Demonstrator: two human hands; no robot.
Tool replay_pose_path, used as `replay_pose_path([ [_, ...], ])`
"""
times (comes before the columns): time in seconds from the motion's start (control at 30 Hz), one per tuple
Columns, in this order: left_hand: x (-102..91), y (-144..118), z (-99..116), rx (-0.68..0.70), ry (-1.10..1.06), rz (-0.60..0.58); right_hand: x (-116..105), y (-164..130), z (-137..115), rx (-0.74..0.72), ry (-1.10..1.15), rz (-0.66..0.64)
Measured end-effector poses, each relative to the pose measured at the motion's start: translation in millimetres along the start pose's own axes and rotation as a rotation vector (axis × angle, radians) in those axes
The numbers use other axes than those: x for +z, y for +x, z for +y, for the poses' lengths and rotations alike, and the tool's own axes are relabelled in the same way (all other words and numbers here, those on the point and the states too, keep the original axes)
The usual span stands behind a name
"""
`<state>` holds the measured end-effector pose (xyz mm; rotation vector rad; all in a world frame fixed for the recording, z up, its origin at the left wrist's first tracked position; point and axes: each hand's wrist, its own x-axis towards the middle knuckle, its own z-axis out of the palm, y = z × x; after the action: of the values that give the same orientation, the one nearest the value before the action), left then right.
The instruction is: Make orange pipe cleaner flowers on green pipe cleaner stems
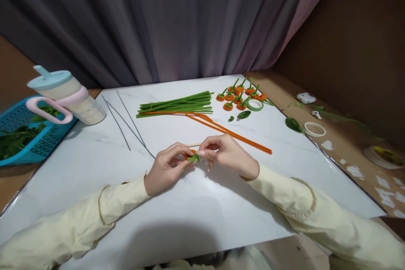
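Near the middle of the table, my left hand is closed on a small orange and green pipe-cleaner piece. The fingertips of my right hand pinch at the green part from the other side. Fingers hide much of the piece. A thin wooden stick shows just behind the fingertips, and I cannot tell if it is touched. Beyond the hands lie loose orange pipe cleaners and a bundle of green pipe cleaners. Several finished orange pieces with green stems are grouped at the back right.
A tumbler with a pink handle stands at left, beside a blue basket of green pieces. Thin dark wires lie nearby. Green tape, a white ring, an earbud case and paper scraps are at right.
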<state>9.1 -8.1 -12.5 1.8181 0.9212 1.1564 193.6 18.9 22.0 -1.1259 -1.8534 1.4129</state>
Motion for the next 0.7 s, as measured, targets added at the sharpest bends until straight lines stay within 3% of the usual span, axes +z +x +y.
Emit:
replay_pose_path([
  [0.1, 0.4, 0, 1, -0.098, -0.148, 0.0, -10, 3, -2, 0.139, 0.191, -0.131],
  [0.23, 0.7, 0, 2, -0.133, -0.183, 0.031, -11, 4, 0, 0.189, 0.293, -0.182],
  [0.37, 1.3, 2, 4, -0.224, -0.216, 0.083, -9, 2, 0, 0.153, 0.259, -0.147],
  [0.57, -1.9, 9, 7, -0.501, -0.367, 0.058, -9, 3, 0, 0.116, 0.198, -0.105],
  [0.7, -4.0, 11, 2, -0.549, -0.432, 0.097, -9, 3, 4, -0.041, 0.089, -0.017],
])
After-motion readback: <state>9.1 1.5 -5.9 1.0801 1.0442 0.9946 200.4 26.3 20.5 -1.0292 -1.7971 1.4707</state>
